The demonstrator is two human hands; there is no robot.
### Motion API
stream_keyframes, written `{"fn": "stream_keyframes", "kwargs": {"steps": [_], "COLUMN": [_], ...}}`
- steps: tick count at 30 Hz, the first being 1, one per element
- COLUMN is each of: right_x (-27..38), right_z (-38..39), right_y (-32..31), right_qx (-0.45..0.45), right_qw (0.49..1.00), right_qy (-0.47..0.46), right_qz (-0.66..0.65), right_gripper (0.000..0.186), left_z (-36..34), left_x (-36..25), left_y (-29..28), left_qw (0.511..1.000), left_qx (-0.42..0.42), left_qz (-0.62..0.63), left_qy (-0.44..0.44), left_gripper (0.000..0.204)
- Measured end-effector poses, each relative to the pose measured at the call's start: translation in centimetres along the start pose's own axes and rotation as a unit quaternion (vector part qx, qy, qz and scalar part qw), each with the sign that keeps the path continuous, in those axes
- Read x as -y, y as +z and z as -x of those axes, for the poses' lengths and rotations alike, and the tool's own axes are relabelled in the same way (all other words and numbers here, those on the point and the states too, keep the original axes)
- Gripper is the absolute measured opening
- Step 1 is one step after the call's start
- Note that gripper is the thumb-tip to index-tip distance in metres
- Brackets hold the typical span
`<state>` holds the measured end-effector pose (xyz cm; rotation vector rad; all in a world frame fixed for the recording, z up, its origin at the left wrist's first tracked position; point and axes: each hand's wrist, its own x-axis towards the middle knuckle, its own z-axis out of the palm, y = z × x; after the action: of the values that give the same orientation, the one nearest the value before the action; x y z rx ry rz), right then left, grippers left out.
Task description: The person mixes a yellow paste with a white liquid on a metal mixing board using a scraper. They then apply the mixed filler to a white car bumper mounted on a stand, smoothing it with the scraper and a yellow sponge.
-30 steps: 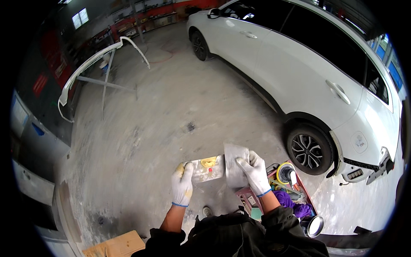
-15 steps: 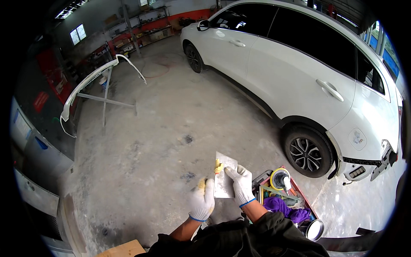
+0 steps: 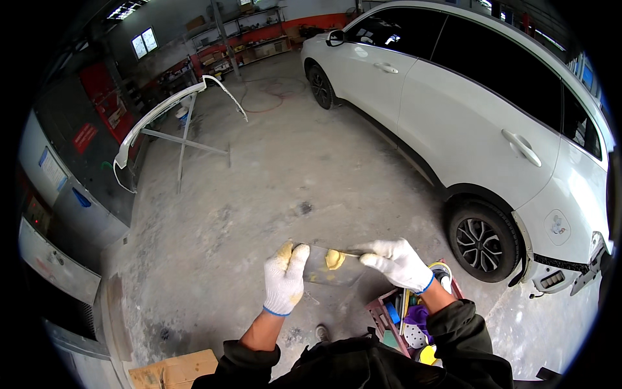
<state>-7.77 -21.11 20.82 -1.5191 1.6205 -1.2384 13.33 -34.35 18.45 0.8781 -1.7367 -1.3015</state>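
Observation:
My left hand (image 3: 285, 277), in a white knit glove with yellow-stained fingertips, is closed on the edge of a flat, greyish putty board (image 3: 317, 275). A lump of yellow putty (image 3: 334, 260) lies near the board's far edge. From the right, my gloved right hand (image 3: 396, 264) pinches a thin putty scraper (image 3: 353, 253), seen almost edge-on. Its tip meets the putty. The gripped parts of board and scraper are hidden by my fingers.
At right stands a white car (image 3: 479, 117) with its rear bumper area exposed. A red tool crate (image 3: 377, 312) holding a purple cloth (image 3: 418, 318) sits below my right forearm. Left lie a white bumper (image 3: 159, 110) on a metal stand and, nearer, a cardboard piece (image 3: 175, 369).
My hands have moved apart, the left one up and leftward, the right one rightward. The metal piece upright in my right hand has turned edge-on, and the board with putty now shows. The view shifted.

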Motion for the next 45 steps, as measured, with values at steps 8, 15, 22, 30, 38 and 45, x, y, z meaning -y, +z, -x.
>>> {"fn": "stream_keyframes", "kwargs": {"steps": [8,15,22,30,38,45], "right_x": [2.2,0.7,0.2,-0.3,1.1,1.8], "right_z": [0.8,1.4,1.5,0.9,0.6,0.4], "right_y": [3.2,4.8,5.4,6.3,4.5,1.5], "right_qx": [-0.181,-0.186,-0.18,-0.211,-0.233,-0.089], "right_qw": [0.837,0.868,0.873,0.874,0.874,0.978], "right_qy": [-0.293,-0.247,-0.266,-0.262,-0.278,-0.012], "right_qz": [0.425,0.389,0.367,0.351,0.323,-0.186], "right_gripper": [0.05,0.047,0.047,0.048,0.032,0.024], "left_z": [-0.1,0.2,0.4,0.5,0.2,0.0], "left_x": [-1.2,0.6,1.0,1.8,2.1,0.1], "left_y": [0.9,2.5,2.0,1.8,1.2,1.4], "left_qw": [0.999,0.995,0.996,0.993,0.993,0.997], "left_qx": [-0.046,-0.09,-0.089,-0.112,-0.11,-0.003], "left_qz": [0.014,0.049,-0.017,0.02,-0.016,0.065], "left_qy": [0.017,-0.005,0.028,0.022,0.048,0.032], "left_gripper": [0.023,0.028,0.025,0.026,0.023,0.023]}}
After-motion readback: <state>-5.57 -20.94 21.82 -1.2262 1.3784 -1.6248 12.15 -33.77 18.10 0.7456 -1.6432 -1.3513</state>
